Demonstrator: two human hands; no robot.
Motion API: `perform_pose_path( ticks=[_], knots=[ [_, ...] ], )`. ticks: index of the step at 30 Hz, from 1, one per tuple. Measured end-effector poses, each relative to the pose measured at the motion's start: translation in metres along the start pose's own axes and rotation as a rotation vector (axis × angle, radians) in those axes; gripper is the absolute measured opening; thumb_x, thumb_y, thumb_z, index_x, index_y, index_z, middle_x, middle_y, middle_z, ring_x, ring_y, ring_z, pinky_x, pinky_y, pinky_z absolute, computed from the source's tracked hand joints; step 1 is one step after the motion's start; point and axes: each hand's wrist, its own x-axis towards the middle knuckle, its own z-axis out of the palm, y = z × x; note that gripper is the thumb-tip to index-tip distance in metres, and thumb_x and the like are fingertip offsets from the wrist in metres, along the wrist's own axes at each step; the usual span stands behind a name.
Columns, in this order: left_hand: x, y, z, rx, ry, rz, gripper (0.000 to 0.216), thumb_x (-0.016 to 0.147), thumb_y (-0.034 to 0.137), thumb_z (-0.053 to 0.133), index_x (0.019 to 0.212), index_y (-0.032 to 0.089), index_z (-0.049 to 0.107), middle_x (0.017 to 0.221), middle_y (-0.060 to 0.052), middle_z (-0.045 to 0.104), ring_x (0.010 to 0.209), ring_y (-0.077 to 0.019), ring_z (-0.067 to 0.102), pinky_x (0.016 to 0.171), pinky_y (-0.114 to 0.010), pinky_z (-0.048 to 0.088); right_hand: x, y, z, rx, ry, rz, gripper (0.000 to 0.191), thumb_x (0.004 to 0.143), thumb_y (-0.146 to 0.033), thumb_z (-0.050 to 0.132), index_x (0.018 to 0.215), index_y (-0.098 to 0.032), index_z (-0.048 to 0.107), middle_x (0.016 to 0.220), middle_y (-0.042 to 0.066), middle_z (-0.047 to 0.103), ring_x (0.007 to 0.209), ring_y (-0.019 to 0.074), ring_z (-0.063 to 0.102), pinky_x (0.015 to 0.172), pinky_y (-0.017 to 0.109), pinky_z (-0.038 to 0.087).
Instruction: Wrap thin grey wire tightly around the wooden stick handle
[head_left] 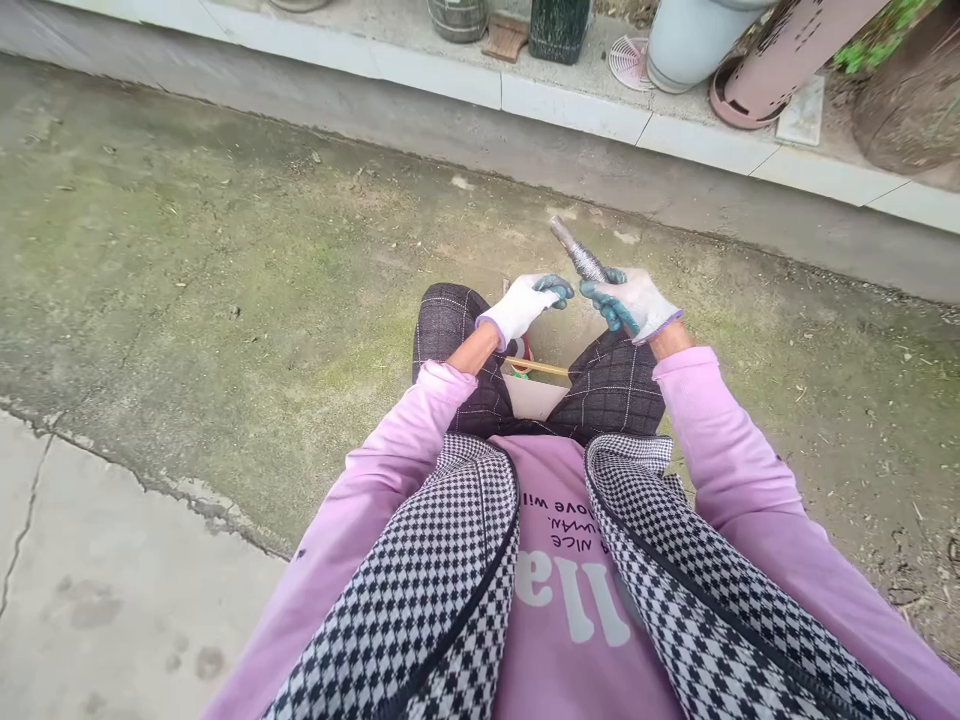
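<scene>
Grey ridged metal rod (579, 257), right hand (636, 302) fingers grasping it, left hand (525, 304) half-curled, empty

Both gloved hands are up over the knees. The right hand (630, 300) grips a grey metal tool (577, 252), its tip angled up and away to the left. The left hand (525, 305) sits just beside it, fingers loosely curled, nothing in it. Down between the checked trouser legs, a pale container (534, 397) with a yellow stick (536, 367) across its top. Mossy concrete ground (225, 280) all around, and a ledge (570, 105) beyond carrying a white pot (690, 40).
</scene>
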Motion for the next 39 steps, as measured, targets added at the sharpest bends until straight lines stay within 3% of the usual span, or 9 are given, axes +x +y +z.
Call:
perform_pose_path(
  ticks=[5,11,18,25,29,32,36,39],
  knots=[
    [-0.002,-0.016,-0.012,0.031,-0.027,0.049,0.015,0.085,0.016,0.069,0.089,0.012,0.084,0.093,-0.005,0.084,0.090,-0.0137,0.071,0.095,-0.025,0.053,-0.025,0.016,0.006,0.204,-0.120,-0.031,0.051,0.064,-0.038,0.105,0.095,-0.016,0.071,0.061,-0.007,0.057,0.044,0.0060,0.041,0.034,0.020,0.031],
    [-0.021,-0.025,-0.008,0.128,-0.076,-0.013,0.017,0.087,0.015,0.066,0.083,0.013,0.082,0.092,-0.006,0.084,0.094,-0.0175,0.071,0.101,-0.030,0.053,-0.033,0.041,0.004,0.315,-0.075,0.000,0.047,0.063,-0.035,0.104,0.092,-0.016,0.072,0.059,-0.008,0.057,0.041,0.0048,0.039,0.032,0.019,0.027],
    [-0.014,-0.015,0.008,0.101,-0.057,-0.032,0.013,0.085,0.009,0.067,0.082,0.014,0.079,0.076,-0.001,0.075,0.075,-0.0121,0.063,0.083,-0.026,0.050,0.016,0.045,0.007,0.306,0.089,-0.046,0.040,0.072,-0.034,0.098,0.088,-0.020,0.064,0.057,-0.009,0.054,0.041,0.0064,0.040,0.033,0.020,0.031],
    [0.010,0.029,0.010,0.161,-0.086,-0.021,0.016,0.089,0.008,0.064,0.087,0.013,0.079,0.072,0.002,0.072,0.066,-0.0094,0.059,0.074,-0.023,0.046,0.065,0.008,0.005,0.269,0.129,-0.060,0.042,0.076,-0.036,0.098,0.087,-0.023,0.060,0.053,-0.009,0.050,0.041,0.0081,0.039,0.036,0.021,0.033],
    [0.039,0.046,-0.012,0.171,-0.036,-0.040,0.017,0.088,0.006,0.061,0.086,0.014,0.076,0.081,0.000,0.076,0.064,-0.0082,0.060,0.075,-0.024,0.049,0.076,-0.015,-0.012,0.379,-0.010,-0.164,0.043,0.078,-0.039,0.100,0.091,-0.022,0.063,0.060,-0.008,0.054,0.043,0.0068,0.039,0.036,0.021,0.030],
    [0.072,0.047,-0.036,0.192,-0.001,-0.042,0.012,0.088,0.008,0.065,0.085,0.014,0.075,0.083,0.000,0.076,0.066,-0.0086,0.063,0.076,-0.024,0.050,0.081,-0.029,-0.027,0.317,-0.192,-0.196,0.047,0.075,-0.043,0.105,0.091,-0.020,0.067,0.065,-0.005,0.058,0.046,0.0063,0.041,0.037,0.020,0.030],
    [0.112,0.045,-0.070,0.230,-0.065,-0.004,0.007,0.085,0.013,0.079,0.082,0.015,0.073,0.077,0.001,0.072,0.070,-0.0102,0.063,0.077,-0.024,0.050,0.087,-0.040,-0.034,0.019,-0.450,-0.119,0.043,0.075,-0.048,0.104,0.090,-0.020,0.075,0.067,-0.001,0.061,0.047,0.0085,0.043,0.039,0.024,0.034],
    [0.126,0.043,-0.087,0.317,-0.200,-0.025,0.005,0.082,0.013,0.080,0.084,0.013,0.076,0.079,-0.001,0.073,0.072,-0.0112,0.062,0.075,-0.025,0.049,0.097,-0.036,-0.026,-0.403,-0.538,-0.095,0.029,0.087,-0.049,0.090,0.091,-0.023,0.077,0.069,0.000,0.064,0.051,0.0121,0.050,0.044,0.026,0.039]
  ],
)
